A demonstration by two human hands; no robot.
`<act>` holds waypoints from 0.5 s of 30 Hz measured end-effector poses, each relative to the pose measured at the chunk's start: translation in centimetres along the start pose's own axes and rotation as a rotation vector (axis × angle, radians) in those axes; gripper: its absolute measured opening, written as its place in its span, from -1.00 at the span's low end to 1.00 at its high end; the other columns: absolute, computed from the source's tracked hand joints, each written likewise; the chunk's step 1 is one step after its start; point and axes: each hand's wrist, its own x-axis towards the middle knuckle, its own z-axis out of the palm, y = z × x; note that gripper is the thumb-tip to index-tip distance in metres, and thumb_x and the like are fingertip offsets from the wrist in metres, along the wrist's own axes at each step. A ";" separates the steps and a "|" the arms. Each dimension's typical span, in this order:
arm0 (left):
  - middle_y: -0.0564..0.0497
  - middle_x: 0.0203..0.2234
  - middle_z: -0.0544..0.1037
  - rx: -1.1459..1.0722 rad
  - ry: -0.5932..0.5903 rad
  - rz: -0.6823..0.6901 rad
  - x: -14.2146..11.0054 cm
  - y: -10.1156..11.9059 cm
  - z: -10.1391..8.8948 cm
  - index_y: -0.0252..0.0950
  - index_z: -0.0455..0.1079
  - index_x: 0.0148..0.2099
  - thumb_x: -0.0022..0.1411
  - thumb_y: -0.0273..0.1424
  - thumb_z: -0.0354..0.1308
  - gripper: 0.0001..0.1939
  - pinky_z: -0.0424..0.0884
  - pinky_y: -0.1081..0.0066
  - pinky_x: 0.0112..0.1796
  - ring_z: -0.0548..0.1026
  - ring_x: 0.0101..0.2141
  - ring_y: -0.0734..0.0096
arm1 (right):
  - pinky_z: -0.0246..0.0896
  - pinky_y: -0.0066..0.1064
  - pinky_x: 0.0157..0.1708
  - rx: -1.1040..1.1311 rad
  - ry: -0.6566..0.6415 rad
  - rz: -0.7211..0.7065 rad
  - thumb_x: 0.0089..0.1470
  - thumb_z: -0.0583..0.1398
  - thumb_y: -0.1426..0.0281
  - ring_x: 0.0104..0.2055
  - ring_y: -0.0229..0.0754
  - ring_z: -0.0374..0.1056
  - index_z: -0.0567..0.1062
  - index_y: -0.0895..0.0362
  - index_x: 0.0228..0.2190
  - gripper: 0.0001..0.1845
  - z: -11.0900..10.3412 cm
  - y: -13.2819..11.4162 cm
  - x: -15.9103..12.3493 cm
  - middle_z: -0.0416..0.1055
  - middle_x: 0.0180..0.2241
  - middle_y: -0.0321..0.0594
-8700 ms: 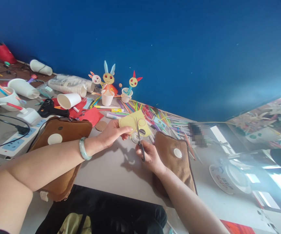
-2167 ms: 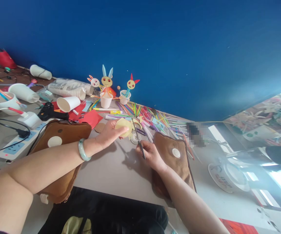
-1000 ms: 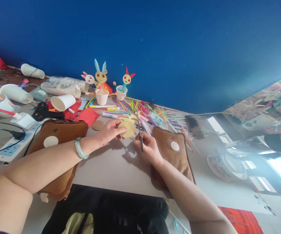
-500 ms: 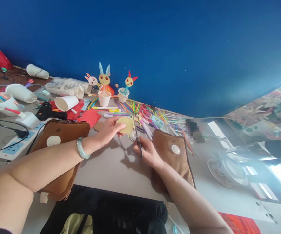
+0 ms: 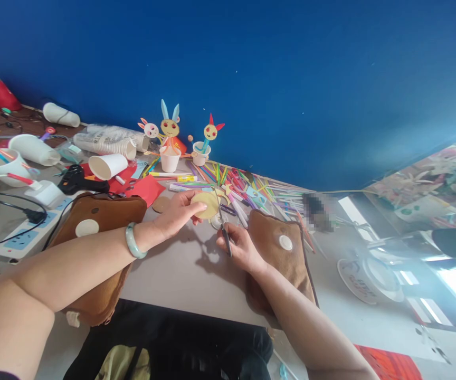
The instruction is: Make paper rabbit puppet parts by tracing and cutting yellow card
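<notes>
Between thumb and fingers, my left hand (image 5: 182, 212) pinches a round tan cardboard disc (image 5: 208, 205) above the table. My right hand (image 5: 239, 244) is closed round the dark handles of a pair of scissors (image 5: 226, 238), whose blades point up beside the disc's right edge. Whether the blades touch the disc, I cannot tell. Just behind the blades lie curved tan offcuts (image 5: 224, 196). A brown disc (image 5: 160, 205) rests on the table left of my left hand. A brown cushion-like pouch (image 5: 277, 243) sits right of my right hand.
Another brown pouch (image 5: 93, 248) lies under my left forearm. Behind are a black glue gun (image 5: 78, 180), a power strip (image 5: 22, 237), white paper cups (image 5: 107, 167), red paper (image 5: 147, 190), and rabbit figures (image 5: 170, 129) in cups. Coloured sticks and pens (image 5: 252, 196) spread along the blue wall.
The disc in my left hand has shifted slightly right and tilted a little, closer to the scissors. Offcuts by the blades have shifted slightly. My right hand stays nearly in place.
</notes>
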 end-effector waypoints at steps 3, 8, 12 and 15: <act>0.06 -0.47 0.53 0.007 -0.013 -0.007 0.0 0.0 0.0 -0.29 0.43 -0.31 0.13 -0.29 0.22 -0.83 0.31 0.49 -0.51 0.44 -0.50 0.47 | 0.01 -0.43 -0.52 0.010 -0.005 -0.010 -0.17 0.33 -0.23 -0.50 -0.31 0.09 0.28 0.09 -0.55 -0.33 0.0 0.1 0.0 0.25 -0.57 -0.34; 0.05 -0.48 0.52 0.015 -0.034 -0.007 0.0 0.0 -0.1 -0.29 0.43 -0.29 0.14 -0.29 0.21 -0.84 0.32 0.48 -0.49 0.42 -0.51 0.48 | 0.00 -0.43 -0.52 0.011 -0.001 -0.013 -0.16 0.34 -0.22 -0.50 -0.31 0.09 0.27 0.09 -0.55 -0.33 -0.1 0.1 0.0 0.25 -0.57 -0.34; 0.05 -0.46 0.53 0.025 -0.035 -0.006 0.0 0.0 -0.1 -0.29 0.42 -0.30 0.14 -0.28 0.22 -0.82 0.32 0.47 -0.48 0.43 -0.49 0.47 | 0.00 -0.43 -0.51 -0.015 0.009 -0.024 -0.16 0.33 -0.23 -0.49 -0.30 0.07 0.27 0.10 -0.57 -0.32 -0.1 0.2 0.0 0.25 -0.57 -0.33; 0.04 -0.46 0.53 0.020 -0.034 -0.004 0.0 0.1 0.0 -0.29 0.43 -0.29 0.14 -0.27 0.22 -0.81 0.32 0.47 -0.49 0.43 -0.49 0.46 | -0.01 -0.43 -0.51 -0.010 0.003 -0.029 -0.15 0.33 -0.24 -0.49 -0.30 0.07 0.28 0.10 -0.57 -0.32 -0.1 0.3 0.0 0.25 -0.57 -0.33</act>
